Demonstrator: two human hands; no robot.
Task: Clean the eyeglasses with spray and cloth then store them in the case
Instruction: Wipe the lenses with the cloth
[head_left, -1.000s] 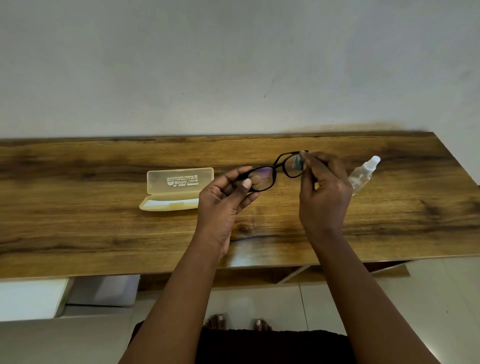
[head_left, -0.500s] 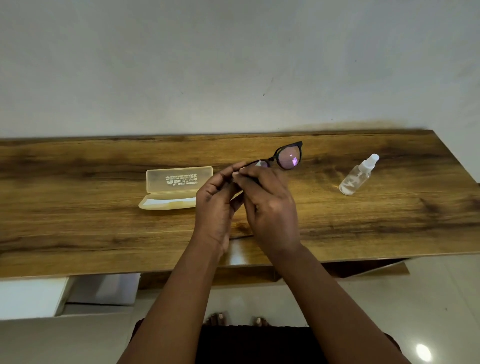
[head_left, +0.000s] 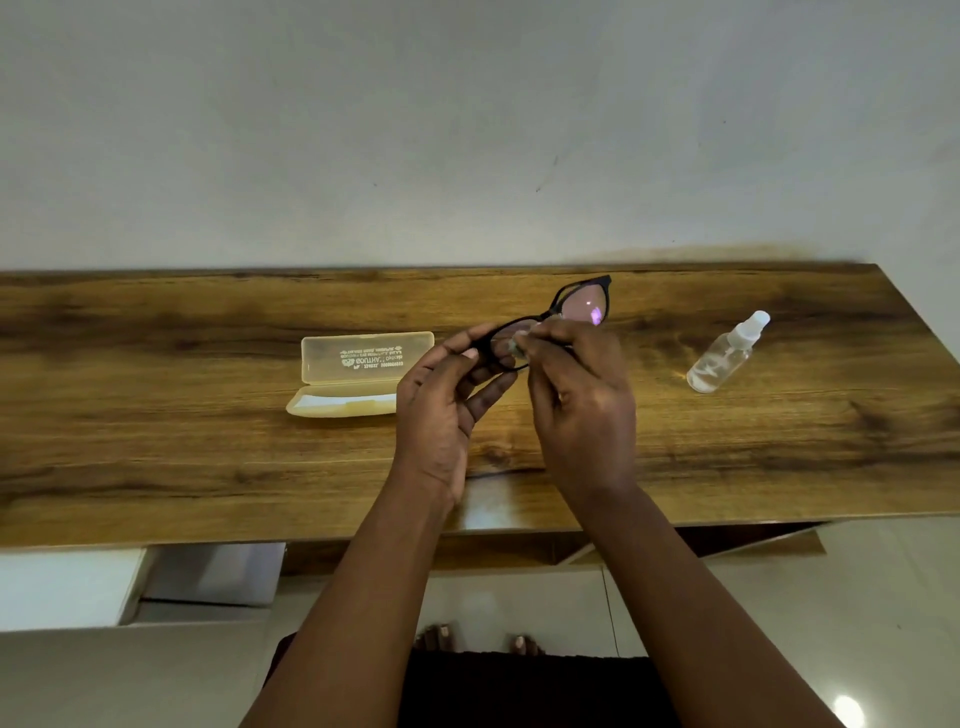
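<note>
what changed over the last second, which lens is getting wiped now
The right hand moved its cloth from the outer lens to the lens by the left hand, baring the pink-glinting lens of the eyeglasses. The left hand's grip, the open case and the spray bottle stayed put.

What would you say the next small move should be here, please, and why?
Probably keep rubbing the cloth over the lens nearer the left hand. The right hand pinches the cloth against that lens while the left steadies the glasses. The case lies open on the table, so storing can follow.
</note>
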